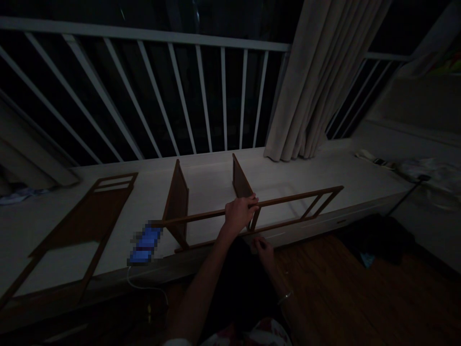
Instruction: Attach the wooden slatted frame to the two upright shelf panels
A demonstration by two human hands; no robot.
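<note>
A brown wooden frame lies on its side on the white ledge, with two upright panels rising from it: a left panel and a right panel. My left hand is closed around the frame's upper rail, where the right panel joins it. Lower down, my right hand has its fingers curled together close to the lower rail. Whatever those fingers hold, if anything, is too small and dark to make out. A silver bracelet circles the right wrist.
Another wooden frame with a panel lies flat at the left. A pixelated phone with a white cable rests by the ledge's front edge. Behind stand white railings and a curtain. Dark cloth lies on the wooden floor at right.
</note>
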